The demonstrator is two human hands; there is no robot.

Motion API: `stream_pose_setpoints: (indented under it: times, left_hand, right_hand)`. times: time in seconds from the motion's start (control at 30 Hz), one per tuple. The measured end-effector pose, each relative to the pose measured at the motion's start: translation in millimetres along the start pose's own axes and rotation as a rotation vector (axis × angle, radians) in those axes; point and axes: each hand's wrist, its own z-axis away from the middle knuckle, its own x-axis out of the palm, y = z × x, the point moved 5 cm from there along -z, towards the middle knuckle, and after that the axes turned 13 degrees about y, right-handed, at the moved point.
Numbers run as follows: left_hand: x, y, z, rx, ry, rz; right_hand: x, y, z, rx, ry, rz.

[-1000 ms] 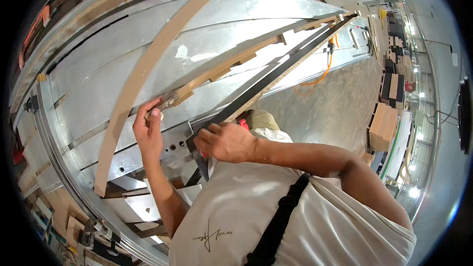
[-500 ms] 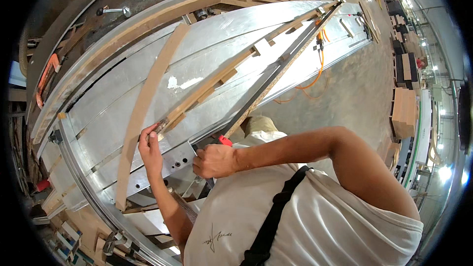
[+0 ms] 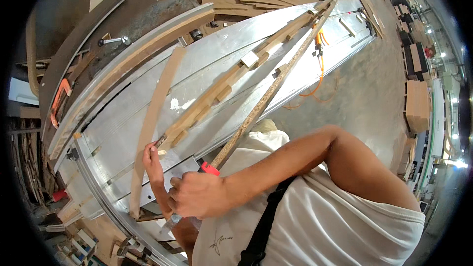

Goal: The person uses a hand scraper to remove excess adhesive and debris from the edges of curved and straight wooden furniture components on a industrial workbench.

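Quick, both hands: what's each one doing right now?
Left hand: fingertips pinched at the end of the wood strip on the metal table.
Right hand: closed on a red-handled tool.

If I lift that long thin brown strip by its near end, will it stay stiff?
Probably not: the thin brown strip is long and already curves across the metal table, so it would likely sag. It looks light for its length. Lying flat, it should slide rather than roll.

The left hand (image 3: 152,156) is raised above the right hand (image 3: 197,194), fingers pinched together, its forearm running straight down behind that hand. The right hand is curled into a loose fist, its bare forearm stretching rightward to a sharply bent elbow.
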Motion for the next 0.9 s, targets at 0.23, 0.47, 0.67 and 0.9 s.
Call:
stream_pose_setpoints:
  times: [0.23,0.47,0.67,0.9]
  left_hand:
    - [2,6,-1,-0.027,0.014,-0.069]
    - [-3,9,2,-0.010,-0.017,-0.110]
    - [3,10,4,-0.016,-0.012,-0.006]
    - [-2,-3,5,0.063,0.078,-0.044]
  right_hand:
    - [-5,-14,-16,0.024,0.261,0.093]
    - [-7,47,1,-0.104,0.532,0.364]
    - [5,89,43,-0.113,0.458,0.364]
    - [-2,162,135,0.104,0.196,0.413]
